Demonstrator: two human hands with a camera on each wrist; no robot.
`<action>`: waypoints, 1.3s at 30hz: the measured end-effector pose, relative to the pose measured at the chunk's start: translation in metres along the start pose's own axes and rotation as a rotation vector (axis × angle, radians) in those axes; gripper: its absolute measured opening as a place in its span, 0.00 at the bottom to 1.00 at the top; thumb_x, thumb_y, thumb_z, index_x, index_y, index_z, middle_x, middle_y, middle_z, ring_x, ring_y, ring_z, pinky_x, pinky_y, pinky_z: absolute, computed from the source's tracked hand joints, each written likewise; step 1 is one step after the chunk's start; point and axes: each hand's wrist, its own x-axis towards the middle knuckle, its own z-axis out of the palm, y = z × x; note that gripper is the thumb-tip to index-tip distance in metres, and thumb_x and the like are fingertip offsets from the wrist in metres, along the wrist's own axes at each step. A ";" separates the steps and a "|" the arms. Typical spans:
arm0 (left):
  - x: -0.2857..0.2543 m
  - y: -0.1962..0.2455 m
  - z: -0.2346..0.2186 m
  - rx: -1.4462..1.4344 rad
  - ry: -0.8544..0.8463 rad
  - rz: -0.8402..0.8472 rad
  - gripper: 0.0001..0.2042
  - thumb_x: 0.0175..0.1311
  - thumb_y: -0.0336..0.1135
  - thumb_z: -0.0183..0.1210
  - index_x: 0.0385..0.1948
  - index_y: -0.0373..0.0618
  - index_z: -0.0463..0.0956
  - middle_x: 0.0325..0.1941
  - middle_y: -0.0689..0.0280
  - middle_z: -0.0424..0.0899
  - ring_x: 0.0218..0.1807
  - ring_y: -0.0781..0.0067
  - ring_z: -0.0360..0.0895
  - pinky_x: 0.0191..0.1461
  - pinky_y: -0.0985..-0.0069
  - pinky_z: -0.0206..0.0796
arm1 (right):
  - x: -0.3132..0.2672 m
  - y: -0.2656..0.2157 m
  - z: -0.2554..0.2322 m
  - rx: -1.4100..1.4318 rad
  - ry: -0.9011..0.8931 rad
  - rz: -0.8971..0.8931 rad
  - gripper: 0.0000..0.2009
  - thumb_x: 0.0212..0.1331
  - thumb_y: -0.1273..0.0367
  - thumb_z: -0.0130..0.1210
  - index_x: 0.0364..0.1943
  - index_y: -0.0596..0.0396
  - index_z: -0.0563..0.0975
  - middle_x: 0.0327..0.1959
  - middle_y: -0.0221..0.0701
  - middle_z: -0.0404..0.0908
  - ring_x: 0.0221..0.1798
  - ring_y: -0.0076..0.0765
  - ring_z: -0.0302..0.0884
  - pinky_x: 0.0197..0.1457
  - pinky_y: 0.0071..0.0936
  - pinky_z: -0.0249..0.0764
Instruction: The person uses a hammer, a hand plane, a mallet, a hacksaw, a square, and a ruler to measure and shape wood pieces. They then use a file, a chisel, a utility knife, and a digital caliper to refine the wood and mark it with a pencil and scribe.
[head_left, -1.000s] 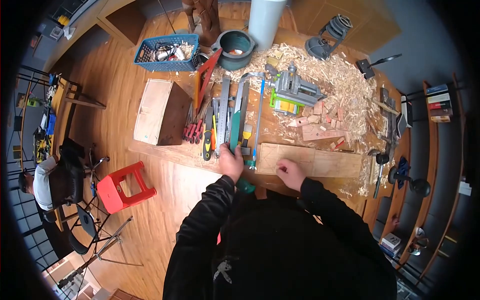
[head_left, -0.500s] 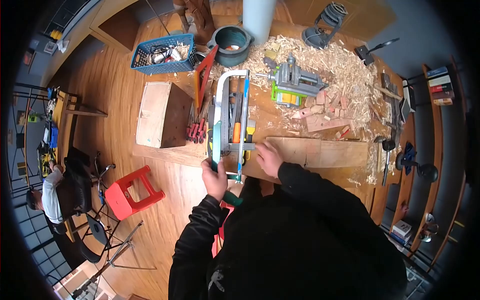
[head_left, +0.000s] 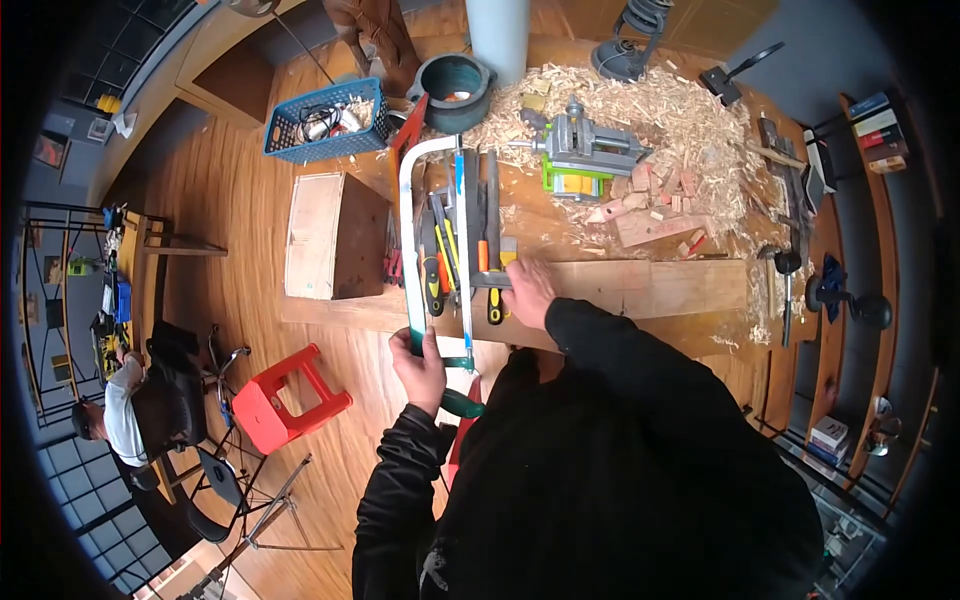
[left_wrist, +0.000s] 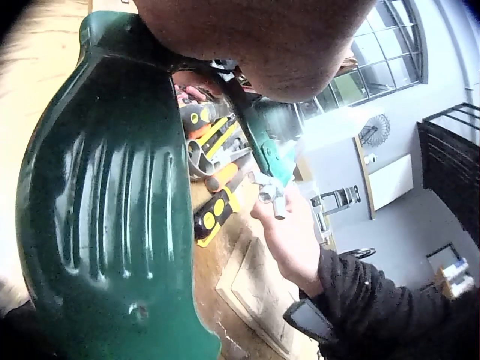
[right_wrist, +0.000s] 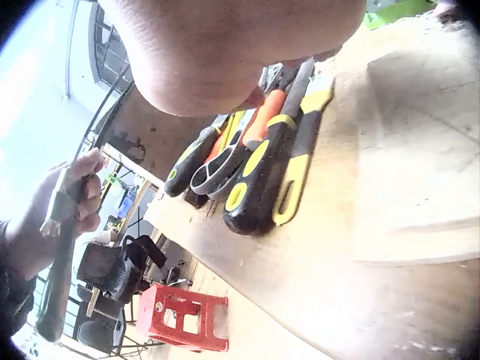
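In the head view my left hand (head_left: 418,370) grips the green lower end of a hacksaw (head_left: 410,220), whose white frame and blue-marked blade stand over the tools at the table's front edge. The saw's green handle (left_wrist: 112,187) fills the left of the left wrist view. At the right end of a grey steel square (head_left: 488,280), my right hand (head_left: 530,290) pinches the bar between thumb and fingers. Beneath and beside the square lie a file with a black-and-yellow handle (right_wrist: 251,187), a yellow brush (right_wrist: 304,150) and scissors (right_wrist: 221,165). The right fingertips are hidden in the right wrist view.
A long wooden board (head_left: 650,288) lies right of my right hand. Behind it are wood offcuts (head_left: 650,215), a vise (head_left: 590,150) and shavings (head_left: 680,110). A wooden box (head_left: 335,235) and blue basket (head_left: 325,120) stand left. A red stool (head_left: 285,400) stands on the floor.
My left hand has lifted the hacksaw from among the tools and drawn it left and toward me. My right hand has moved left from the board to the end of the steel square.
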 end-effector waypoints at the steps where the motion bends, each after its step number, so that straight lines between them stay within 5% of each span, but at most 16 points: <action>1: 0.001 0.000 0.001 -0.004 -0.004 0.006 0.14 0.64 0.33 0.62 0.41 0.34 0.69 0.33 0.63 0.76 0.33 0.76 0.72 0.39 0.76 0.67 | -0.008 0.006 -0.003 0.059 0.067 -0.014 0.10 0.51 0.69 0.56 0.35 0.57 0.71 0.37 0.45 0.74 0.45 0.53 0.72 0.48 0.47 0.65; 8: 0.017 -0.010 0.021 0.076 -0.042 0.055 0.15 0.63 0.34 0.62 0.41 0.32 0.69 0.31 0.55 0.79 0.32 0.63 0.77 0.39 0.68 0.70 | -0.086 0.025 -0.056 0.441 0.311 0.179 0.08 0.54 0.72 0.57 0.27 0.58 0.69 0.27 0.46 0.72 0.35 0.59 0.71 0.36 0.46 0.67; 16: 0.041 0.004 0.058 0.261 -0.116 0.074 0.16 0.62 0.36 0.62 0.42 0.32 0.70 0.34 0.46 0.81 0.37 0.45 0.80 0.42 0.60 0.70 | -0.158 0.029 -0.102 0.522 0.373 0.329 0.11 0.62 0.69 0.56 0.25 0.59 0.69 0.25 0.44 0.70 0.30 0.52 0.70 0.34 0.37 0.66; 25: 0.068 -0.014 0.093 0.337 0.009 0.205 0.17 0.61 0.38 0.61 0.41 0.35 0.68 0.36 0.42 0.80 0.40 0.36 0.78 0.43 0.54 0.69 | -0.193 0.053 -0.118 0.817 0.454 0.583 0.15 0.69 0.64 0.52 0.26 0.59 0.73 0.17 0.27 0.70 0.21 0.24 0.66 0.27 0.25 0.63; 30: 0.076 -0.005 0.105 0.406 -0.033 0.141 0.16 0.61 0.38 0.59 0.42 0.37 0.67 0.37 0.42 0.81 0.40 0.36 0.79 0.44 0.52 0.69 | -0.222 0.091 -0.134 1.242 0.479 0.798 0.21 0.72 0.54 0.44 0.26 0.54 0.72 0.11 0.26 0.64 0.17 0.24 0.65 0.24 0.25 0.65; 32: 0.073 0.004 0.109 0.546 -0.011 0.095 0.16 0.61 0.39 0.59 0.43 0.37 0.67 0.38 0.43 0.81 0.41 0.36 0.79 0.45 0.51 0.69 | -0.240 0.114 -0.142 1.546 0.317 0.909 0.24 0.73 0.51 0.40 0.27 0.55 0.72 0.10 0.26 0.61 0.15 0.27 0.61 0.24 0.26 0.63; 39: 0.069 -0.004 0.115 0.668 -0.066 0.177 0.18 0.56 0.36 0.63 0.42 0.34 0.72 0.44 0.45 0.78 0.47 0.42 0.76 0.50 0.56 0.69 | -0.270 0.157 -0.128 1.704 0.112 1.060 0.24 0.71 0.47 0.41 0.27 0.52 0.73 0.10 0.25 0.60 0.14 0.26 0.57 0.22 0.24 0.56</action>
